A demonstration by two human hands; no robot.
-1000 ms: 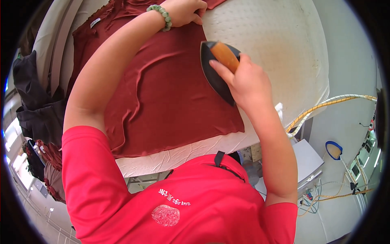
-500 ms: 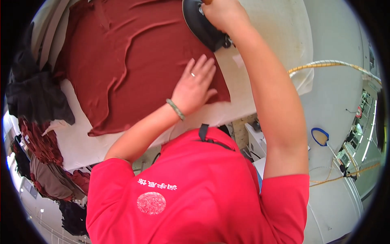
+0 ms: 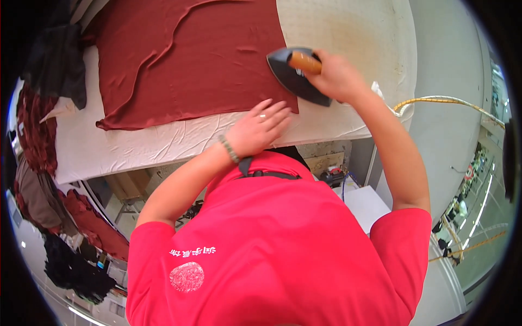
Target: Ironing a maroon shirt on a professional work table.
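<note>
A dark red piece of cloth (image 3: 201, 60) lies spread over the white padded ironing table (image 3: 163, 138), with a long wrinkle running down its left part. My right hand (image 3: 338, 77) is wrapped round the brown handle of a dark iron (image 3: 304, 86). The iron's tip overlaps the cloth's right edge and its heel is over the white cover. My left hand (image 3: 256, 129), a ring on one finger, has its fingers stretched out. They rest on the near edge of the cloth, near its right corner and left of the iron.
Dark clothing (image 3: 57, 65) lies over the table's left end, with crumpled dark red cloth (image 3: 37, 127) hanging below it. A yellow-and-white hose (image 3: 451, 99) runs off to the right. Below the table's right part stands a white box (image 3: 365, 205).
The iron has come nearer in my right hand, from the far part to the cloth's near right edge. My left hand has drawn back to the near edge, and the view has shifted.
</note>
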